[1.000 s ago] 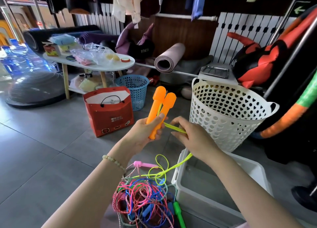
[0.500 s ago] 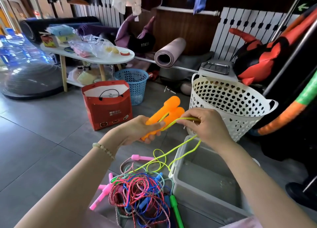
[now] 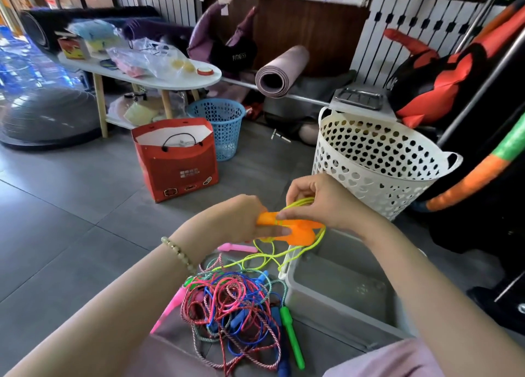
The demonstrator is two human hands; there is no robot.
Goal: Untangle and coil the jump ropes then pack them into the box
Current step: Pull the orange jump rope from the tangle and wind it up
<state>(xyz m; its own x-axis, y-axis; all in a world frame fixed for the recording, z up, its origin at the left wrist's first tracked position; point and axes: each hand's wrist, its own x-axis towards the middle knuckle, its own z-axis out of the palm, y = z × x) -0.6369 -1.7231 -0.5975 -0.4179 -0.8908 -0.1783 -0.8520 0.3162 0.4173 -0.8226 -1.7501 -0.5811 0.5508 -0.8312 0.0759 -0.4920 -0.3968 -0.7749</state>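
My left hand (image 3: 241, 220) grips the two orange handles (image 3: 298, 231) of a jump rope, held roughly level above the floor. My right hand (image 3: 318, 203) pinches the yellow-green cord (image 3: 301, 203) against the handles, and a loop of it shows by the fingers. The slack of that cord (image 3: 267, 256) hangs down toward the floor. Below lies a tangled pile of pink, blue and braided ropes (image 3: 235, 314) with a pink handle (image 3: 170, 305) and a green handle (image 3: 292, 339). A grey plastic box (image 3: 341, 320) stands right of the pile, under my right forearm.
A white perforated basket (image 3: 375, 160) stands behind my right hand. A red paper bag (image 3: 176, 160) and a blue basket (image 3: 218, 126) sit on the floor further back. A low white table (image 3: 147, 75), a grey dome trainer (image 3: 45, 112) and a rolled mat (image 3: 281, 70) line the back.
The orange handles have tipped from upright to nearly level and come down closer to the box. My right hand has moved the yellow-green cord over onto the handles.
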